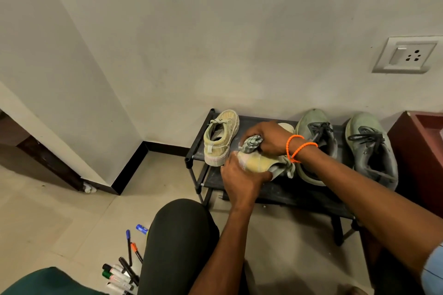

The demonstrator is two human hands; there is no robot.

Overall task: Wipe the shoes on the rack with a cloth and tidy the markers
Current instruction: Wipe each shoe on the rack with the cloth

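Both our hands were busy: the left hand [242, 181] gripped a yellow shoe [257, 163] over the rack [285, 193], the right hand [266, 137] clutched the cloth [251, 143] against it.

Dim, warm indoor light, soft and diffuse, no glare. Faint shadows under the shoe rack [275, 189] and along the wall [215, 31] behind it. Strong wide-angle bending at frame edges. Centre fairly sharp; the sleeve [434, 268] at bottom right is blurred.
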